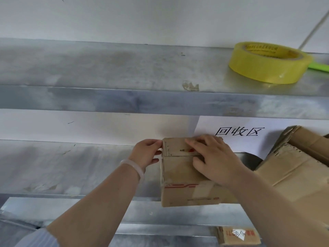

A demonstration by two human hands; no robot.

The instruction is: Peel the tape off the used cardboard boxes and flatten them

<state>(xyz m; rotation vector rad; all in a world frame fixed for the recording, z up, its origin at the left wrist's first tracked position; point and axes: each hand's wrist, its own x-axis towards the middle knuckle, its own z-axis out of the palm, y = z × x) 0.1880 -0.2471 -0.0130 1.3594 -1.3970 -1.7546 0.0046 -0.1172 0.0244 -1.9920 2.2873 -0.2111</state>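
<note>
A small brown cardboard box [179, 177] with red print and clear tape along its seams stands on the middle metal shelf [71, 166], its near end overhanging the shelf edge. My left hand [146, 154] pinches the box's upper left corner, where the tape edge runs. My right hand [212, 159] lies flat across the box's top right, fingers spread and pressing down. A white bangle sits on my left wrist.
A yellow tape roll [268, 63] lies on the upper shelf [124, 68], with a green tool [318, 67] behind it. Larger opened cardboard boxes [293, 164] lean at the right. A white sign [240, 132] hangs on the wall. Another box [236, 235] sits lower down.
</note>
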